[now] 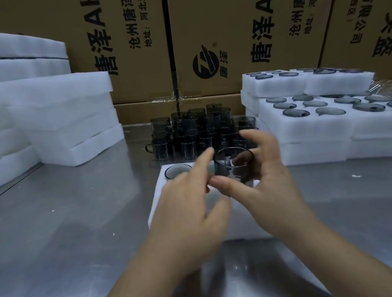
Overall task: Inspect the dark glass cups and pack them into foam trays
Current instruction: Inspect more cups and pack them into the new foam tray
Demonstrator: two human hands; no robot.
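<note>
Head view. Two bare forearms enter from the near edge of the tabletop (pixel 66 232) and meet above its middle. The right hand (pixel 275 188) grips a dark glass cup (pixel 236 166), upright with its mouth up; its thumb (pixel 227 186) lies on the near wall and its fingers (pixel 260 142) curl round the far side. The left hand (pixel 191 211) is blurred, with its fingers spread loosely and holding nothing. Its index finger (pixel 204 158) reaches to the left rim of the cup; whether it touches cannot be told.

The held cup is lifted above a white foam tray (pixel 158 200) that lies flat at the middle of the tabletop, largely hidden by the hands. A second cup (pixel 178 170) sits sunk in the tray's far-left pocket.

Beyond the tray, toward the far edge, stands a cluster of loose cups (pixel 195 131), upright and close together. Some are stacked on others.

At the far right corner are stacked filled foam trays (pixel 319 122), with cup rims showing in their pockets. At the far left corner are piled plain foam slabs (pixel 55 118).

Printed cardboard boxes (pixel 132 46) form a wall behind the far edge.
</note>
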